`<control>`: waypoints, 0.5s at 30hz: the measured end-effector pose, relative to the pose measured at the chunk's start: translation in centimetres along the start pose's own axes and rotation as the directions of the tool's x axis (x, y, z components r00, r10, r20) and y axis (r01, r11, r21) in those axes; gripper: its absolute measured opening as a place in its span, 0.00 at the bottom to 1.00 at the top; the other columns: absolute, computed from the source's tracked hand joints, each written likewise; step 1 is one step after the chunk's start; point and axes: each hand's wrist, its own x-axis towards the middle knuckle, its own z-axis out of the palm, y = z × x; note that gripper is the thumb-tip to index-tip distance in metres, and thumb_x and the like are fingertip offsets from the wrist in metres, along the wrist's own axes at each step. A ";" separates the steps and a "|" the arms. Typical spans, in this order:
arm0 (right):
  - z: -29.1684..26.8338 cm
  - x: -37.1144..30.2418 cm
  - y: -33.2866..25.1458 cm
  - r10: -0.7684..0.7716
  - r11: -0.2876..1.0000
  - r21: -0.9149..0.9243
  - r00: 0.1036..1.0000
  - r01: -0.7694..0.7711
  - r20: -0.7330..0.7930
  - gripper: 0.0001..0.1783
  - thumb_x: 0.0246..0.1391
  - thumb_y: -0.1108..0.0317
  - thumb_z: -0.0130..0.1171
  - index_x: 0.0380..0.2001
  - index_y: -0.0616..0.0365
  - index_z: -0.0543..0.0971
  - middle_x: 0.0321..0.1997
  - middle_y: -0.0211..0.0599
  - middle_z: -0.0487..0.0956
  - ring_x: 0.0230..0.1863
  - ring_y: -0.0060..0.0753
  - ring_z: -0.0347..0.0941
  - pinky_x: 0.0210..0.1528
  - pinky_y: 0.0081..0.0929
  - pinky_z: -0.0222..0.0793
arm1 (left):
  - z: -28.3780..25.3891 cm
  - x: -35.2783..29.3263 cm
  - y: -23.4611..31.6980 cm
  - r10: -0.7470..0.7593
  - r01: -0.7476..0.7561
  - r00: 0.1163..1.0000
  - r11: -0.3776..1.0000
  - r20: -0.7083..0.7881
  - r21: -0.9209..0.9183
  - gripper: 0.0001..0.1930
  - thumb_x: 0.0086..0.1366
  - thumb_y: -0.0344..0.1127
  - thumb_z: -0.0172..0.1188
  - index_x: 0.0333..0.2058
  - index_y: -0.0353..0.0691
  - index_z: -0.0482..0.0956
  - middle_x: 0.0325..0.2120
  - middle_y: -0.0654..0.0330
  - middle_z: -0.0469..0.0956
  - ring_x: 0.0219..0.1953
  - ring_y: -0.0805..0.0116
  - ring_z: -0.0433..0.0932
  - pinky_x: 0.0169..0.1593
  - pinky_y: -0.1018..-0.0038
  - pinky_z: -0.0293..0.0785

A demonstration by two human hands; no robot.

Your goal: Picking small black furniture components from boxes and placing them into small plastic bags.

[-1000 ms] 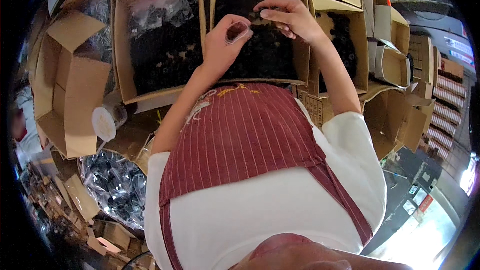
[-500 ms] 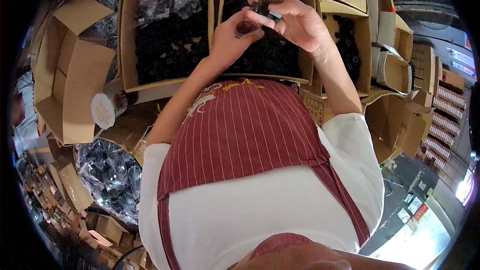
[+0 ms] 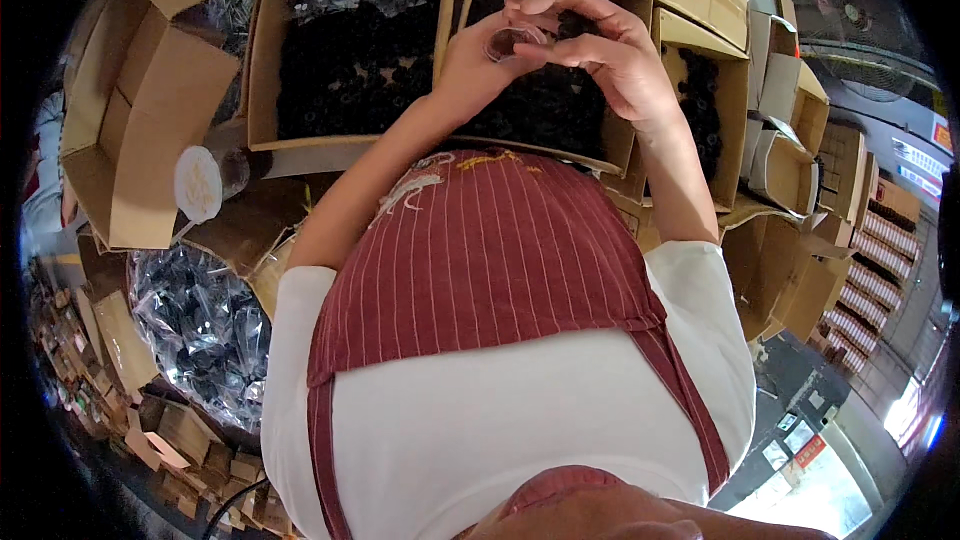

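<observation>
Both hands meet above a carton (image 3: 617, 143) of small black parts. My left hand (image 3: 468, 68) is closed around a small clear round cup-like piece (image 3: 506, 43), its rim facing up. My right hand (image 3: 634, 68) curls in from the right, thumb and fingers bent around a small dark part (image 3: 574, 24) whose exact kind I cannot make out. The right fingertips reach the clear piece's edge, close to the left fingers.
A neighbouring carton (image 3: 262, 75) holds black parts and plastic bags; another with black parts (image 3: 735, 110) stands right. An open-flapped box (image 3: 170, 145), a white round disc (image 3: 199, 185) and a large bag of dark pieces (image 3: 205, 330) lie left. Stacked boxes (image 3: 870, 270) stand far right.
My right hand has come down and closer to the left, its fingers now beside the clear piece. The light strip seen at its fingers is out of sight. The view has shifted slightly.
</observation>
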 end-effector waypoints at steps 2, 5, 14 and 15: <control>0.1 0.0 -0.5 0.087 0.982 0.167 0.996 -0.089 0.021 0.20 0.59 0.80 0.52 0.55 0.69 0.74 0.59 0.49 0.75 0.58 0.41 0.75 0.62 0.39 0.76 | 0.2 0.1 -0.8 0.060 -0.061 0.998 0.998 -0.031 -0.019 0.17 0.63 0.29 0.67 0.50 0.37 0.77 0.42 0.63 0.80 0.44 0.74 0.79 0.48 0.75 0.77; 0.2 0.3 -0.6 0.152 0.915 0.370 0.987 -0.160 0.050 0.18 0.67 0.71 0.51 0.57 0.67 0.74 0.55 0.46 0.78 0.54 0.36 0.77 0.54 0.31 0.80 | 0.0 0.1 -1.6 0.117 -0.116 0.992 0.993 -0.043 0.030 0.16 0.63 0.31 0.68 0.48 0.39 0.77 0.40 0.63 0.81 0.42 0.74 0.80 0.46 0.75 0.78; -0.2 0.0 0.4 0.220 0.975 0.025 0.975 -0.221 0.012 0.20 0.70 0.54 0.51 0.50 0.60 0.80 0.20 0.27 0.73 0.08 0.11 0.55 0.09 0.15 0.46 | 0.0 0.0 -0.9 0.075 -0.075 0.997 0.997 -0.034 -0.022 0.13 0.63 0.34 0.68 0.43 0.38 0.77 0.34 0.62 0.82 0.39 0.75 0.80 0.44 0.76 0.77; -0.1 -0.1 0.5 0.139 0.960 -0.237 0.988 -0.151 -0.064 0.20 0.70 0.53 0.52 0.47 0.58 0.81 0.18 0.26 0.72 0.09 0.10 0.56 0.10 0.14 0.45 | 0.0 0.0 -1.0 0.089 -0.090 0.996 0.994 -0.018 -0.055 0.13 0.63 0.35 0.68 0.43 0.38 0.77 0.35 0.62 0.82 0.38 0.76 0.80 0.44 0.76 0.77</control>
